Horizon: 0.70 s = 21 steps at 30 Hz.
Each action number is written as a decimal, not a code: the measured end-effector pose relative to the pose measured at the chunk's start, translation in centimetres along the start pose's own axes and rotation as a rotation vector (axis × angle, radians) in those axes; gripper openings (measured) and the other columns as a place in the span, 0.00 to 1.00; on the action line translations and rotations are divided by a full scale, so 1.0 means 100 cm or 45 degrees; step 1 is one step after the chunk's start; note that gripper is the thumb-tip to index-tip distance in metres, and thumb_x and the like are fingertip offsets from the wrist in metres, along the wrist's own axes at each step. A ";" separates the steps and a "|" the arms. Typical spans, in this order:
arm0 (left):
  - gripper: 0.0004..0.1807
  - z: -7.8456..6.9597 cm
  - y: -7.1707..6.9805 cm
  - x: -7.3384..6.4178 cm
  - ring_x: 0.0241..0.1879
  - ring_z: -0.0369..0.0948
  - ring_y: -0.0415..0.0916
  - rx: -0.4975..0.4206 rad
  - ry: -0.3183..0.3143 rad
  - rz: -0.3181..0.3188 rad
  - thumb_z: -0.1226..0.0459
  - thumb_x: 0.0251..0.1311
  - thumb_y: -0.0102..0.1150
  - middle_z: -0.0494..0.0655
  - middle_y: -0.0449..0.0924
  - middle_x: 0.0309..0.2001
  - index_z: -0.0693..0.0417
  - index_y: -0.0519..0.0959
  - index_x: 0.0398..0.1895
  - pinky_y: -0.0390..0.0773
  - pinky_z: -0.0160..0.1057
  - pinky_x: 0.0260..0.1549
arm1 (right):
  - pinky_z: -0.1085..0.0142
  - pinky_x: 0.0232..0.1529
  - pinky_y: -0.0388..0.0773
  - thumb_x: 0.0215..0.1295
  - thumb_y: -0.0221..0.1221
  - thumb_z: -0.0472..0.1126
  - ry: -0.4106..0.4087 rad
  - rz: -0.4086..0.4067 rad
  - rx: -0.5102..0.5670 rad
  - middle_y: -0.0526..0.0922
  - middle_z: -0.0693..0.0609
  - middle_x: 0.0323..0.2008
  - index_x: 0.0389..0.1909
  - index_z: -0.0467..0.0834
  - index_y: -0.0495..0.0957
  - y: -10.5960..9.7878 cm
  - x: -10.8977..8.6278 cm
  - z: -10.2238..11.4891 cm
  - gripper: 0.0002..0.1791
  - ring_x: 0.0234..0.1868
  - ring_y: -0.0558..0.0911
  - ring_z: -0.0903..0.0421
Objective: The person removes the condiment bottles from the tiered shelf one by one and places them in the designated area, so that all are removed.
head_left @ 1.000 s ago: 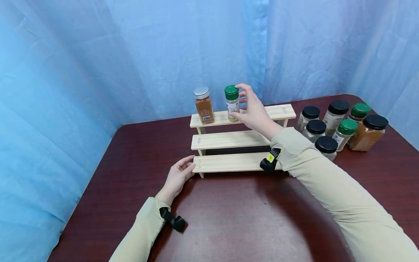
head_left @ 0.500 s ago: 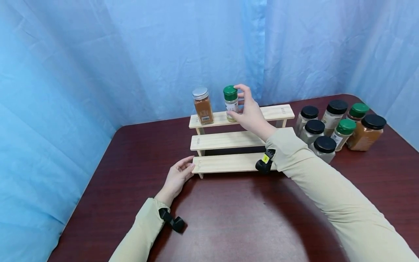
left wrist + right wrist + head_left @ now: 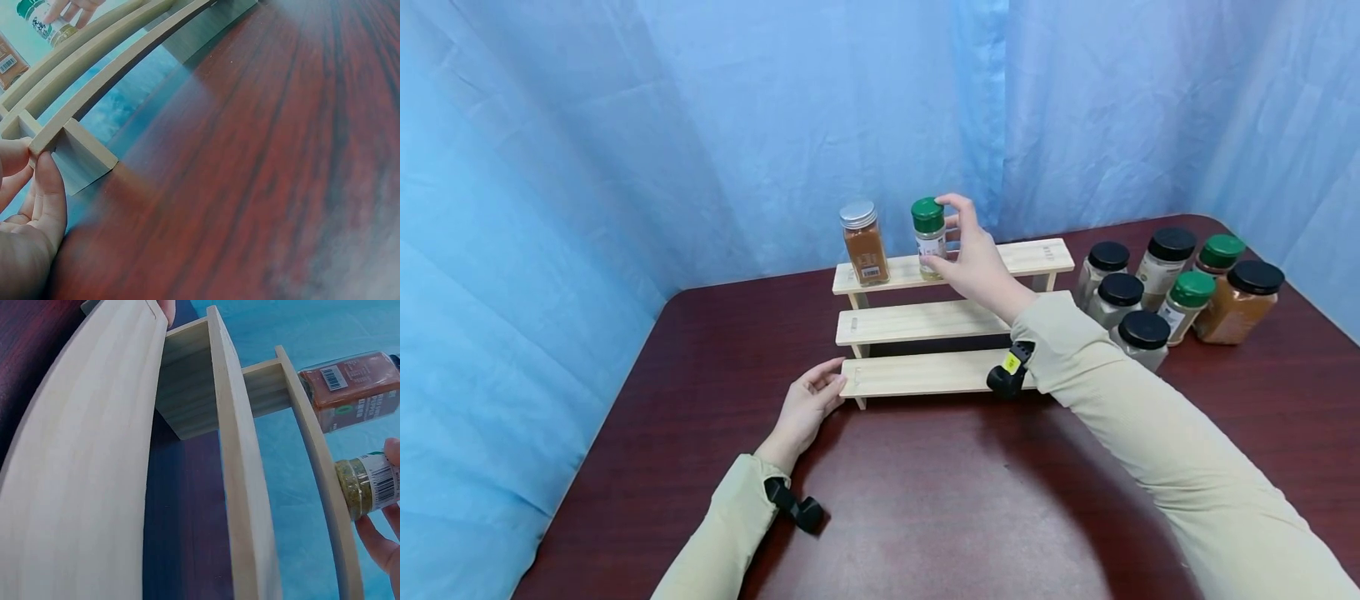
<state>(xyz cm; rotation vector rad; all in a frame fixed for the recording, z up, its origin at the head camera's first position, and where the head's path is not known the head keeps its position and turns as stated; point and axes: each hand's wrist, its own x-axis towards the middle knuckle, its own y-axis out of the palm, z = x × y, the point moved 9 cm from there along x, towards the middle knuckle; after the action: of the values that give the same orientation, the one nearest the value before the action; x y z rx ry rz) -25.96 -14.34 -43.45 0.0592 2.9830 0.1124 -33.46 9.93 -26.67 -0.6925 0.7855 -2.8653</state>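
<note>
A three-tier wooden rack (image 3: 917, 320) stands on the dark table. My right hand (image 3: 977, 258) holds a small green-capped spice jar (image 3: 929, 227) upright at the top tier, thumb on one side and fingers on the other. In the right wrist view, the base of this spice jar (image 3: 356, 487) meets the top board. Left of it on the same tier stands a square jar of orange-brown spice (image 3: 866, 250) with a silver lid. My left hand (image 3: 801, 410) pinches the left end of the lowest board; the left wrist view shows thumb and finger (image 3: 50, 194) on that corner.
At the right of the table several spice jars stand grouped: black-lidded jars (image 3: 1142, 332), green-capped jars (image 3: 1191, 292) and a large orange-brown jar (image 3: 1240, 308). My right forearm (image 3: 1120, 392) passes over the rack's right side. Blue curtains (image 3: 775, 133) hang behind and beside the table.
The view shifts slightly. My right hand and the green-capped spice jar stay almost in place at the top tier, and my left hand keeps its hold on the lowest board.
</note>
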 end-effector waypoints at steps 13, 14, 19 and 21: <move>0.23 -0.001 0.000 -0.001 0.28 0.29 0.74 0.006 -0.002 -0.004 0.75 0.65 0.50 0.38 0.74 0.32 0.68 0.66 0.63 0.75 0.25 0.30 | 0.49 0.48 0.77 0.59 0.63 0.34 -0.091 -0.032 0.037 0.75 0.40 0.52 0.67 0.49 0.46 -0.035 -0.011 0.026 0.42 0.52 0.76 0.44; 0.23 -0.001 0.000 -0.001 0.28 0.29 0.74 0.006 -0.002 -0.005 0.75 0.65 0.50 0.38 0.74 0.32 0.68 0.66 0.63 0.75 0.25 0.30 | 0.49 0.48 0.77 0.59 0.63 0.34 -0.100 -0.034 0.039 0.75 0.40 0.52 0.67 0.49 0.46 -0.038 -0.012 0.029 0.42 0.52 0.76 0.44; 0.23 -0.001 0.001 -0.001 0.29 0.29 0.74 0.002 -0.006 -0.011 0.75 0.65 0.49 0.38 0.74 0.32 0.67 0.66 0.63 0.76 0.25 0.30 | 0.48 0.49 0.77 0.60 0.62 0.33 -0.135 -0.041 0.070 0.75 0.40 0.52 0.67 0.51 0.46 -0.055 -0.022 0.042 0.42 0.52 0.76 0.45; 0.23 -0.001 0.001 -0.001 0.29 0.29 0.74 -0.001 -0.006 -0.009 0.75 0.65 0.49 0.38 0.74 0.32 0.67 0.66 0.64 0.76 0.25 0.30 | 0.50 0.48 0.77 0.60 0.62 0.33 -0.146 -0.041 0.077 0.75 0.40 0.52 0.67 0.52 0.46 -0.062 -0.028 0.046 0.42 0.51 0.76 0.47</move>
<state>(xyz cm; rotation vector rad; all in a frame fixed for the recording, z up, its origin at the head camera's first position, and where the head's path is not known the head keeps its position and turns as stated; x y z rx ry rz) -25.86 -14.24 -43.30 0.0482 2.9779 0.1127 -28.73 13.69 -21.14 -0.8608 0.6758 -2.8343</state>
